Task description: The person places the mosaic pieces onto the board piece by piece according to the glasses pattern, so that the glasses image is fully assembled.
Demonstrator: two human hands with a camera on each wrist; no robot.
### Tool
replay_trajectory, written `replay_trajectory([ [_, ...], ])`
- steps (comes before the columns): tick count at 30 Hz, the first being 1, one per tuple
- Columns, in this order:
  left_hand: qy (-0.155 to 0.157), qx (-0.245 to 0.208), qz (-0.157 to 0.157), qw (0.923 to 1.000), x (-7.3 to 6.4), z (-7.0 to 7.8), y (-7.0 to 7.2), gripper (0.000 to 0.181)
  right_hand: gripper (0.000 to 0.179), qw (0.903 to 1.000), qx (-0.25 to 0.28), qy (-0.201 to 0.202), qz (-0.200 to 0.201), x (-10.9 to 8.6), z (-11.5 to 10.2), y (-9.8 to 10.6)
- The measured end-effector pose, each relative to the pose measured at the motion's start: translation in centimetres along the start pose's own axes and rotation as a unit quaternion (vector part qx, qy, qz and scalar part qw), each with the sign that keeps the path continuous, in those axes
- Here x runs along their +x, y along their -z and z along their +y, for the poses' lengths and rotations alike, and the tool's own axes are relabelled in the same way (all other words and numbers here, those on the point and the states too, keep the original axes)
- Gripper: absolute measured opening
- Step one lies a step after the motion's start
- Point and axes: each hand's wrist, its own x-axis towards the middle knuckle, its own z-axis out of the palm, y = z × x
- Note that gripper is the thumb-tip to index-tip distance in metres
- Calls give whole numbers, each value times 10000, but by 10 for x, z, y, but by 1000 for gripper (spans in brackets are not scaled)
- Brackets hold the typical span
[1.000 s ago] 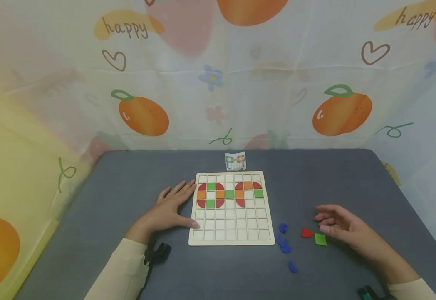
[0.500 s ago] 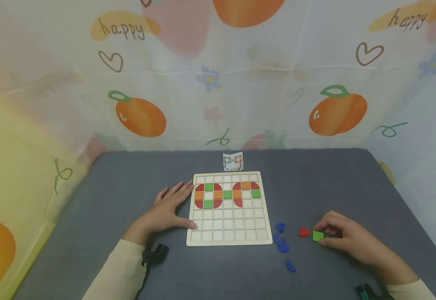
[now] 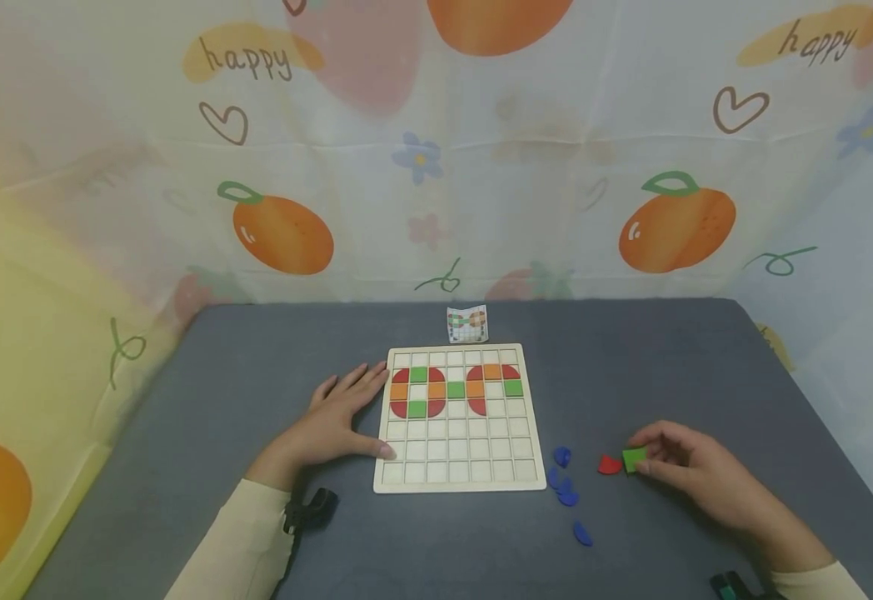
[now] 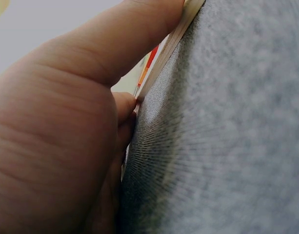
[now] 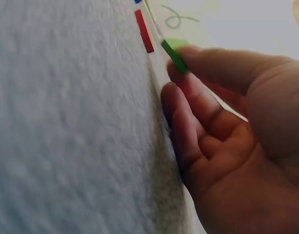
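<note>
We locate the green square tile (image 3: 632, 460) in the grip of the right hand (image 3: 706, 483): thumb and fingers pinch it at its edges. The right wrist view shows the tile tilted and raised off the grey worktop (image 3: 256, 350). The red piece with one curved edge (image 3: 609, 465) lies flat on the worktop just beside the tile, toward the board. Farther left, between that piece and the board, we find several small blue curved pieces (image 3: 568, 499), some overlapping.

The left hand (image 3: 331, 429) lies with its grip spread: fingers extended to the left edge of the pale wooden square board (image 3: 459, 450), thumb resting on that edge nearer the person. The board is divided into square cells. Its upper half carries red curved, orange square and green square pieces; its lower rows show bare cells. Beyond its far edge, we note a small white printed card (image 3: 467, 323). Behind the worktop hangs a white fabric backdrop (image 3: 376, 208) with printed fruit and lettering.
</note>
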Motion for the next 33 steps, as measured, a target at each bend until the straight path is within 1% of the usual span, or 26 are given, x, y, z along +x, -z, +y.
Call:
replay_trajectory([
  [5, -52, -39, 17, 10000, 0, 0, 0, 132, 17, 9993, -73, -141, 327, 3, -5, -1],
  [8, -102, -34, 53, 9999, 0, 0, 0, 132, 17, 9989, -125, -269, 374, 5, -9, -1],
  [12, -93, -37, 61, 9999, 0, 0, -1, 132, 19, 9984, -152, -379, 381, 9, -15, -2],
  [15, -41, -23, 28, 10000, 1, -1, 0, 132, 19, 9984, -186, -322, 426, 14, -19, -4],
  [20, -50, -8, 9, 10000, 1, -2, -1, 131, 17, 9983, -196, -167, 517, 27, -26, -11],
  [27, -45, 13, 7, 10000, 1, -3, -2, 131, 16, 9979, -6, 136, 625, 48, -37, -27],
  [33, -51, 30, 26, 10000, 1, -3, -2, 131, 16, 9985, 162, -25, 525, 64, -49, -43],
])
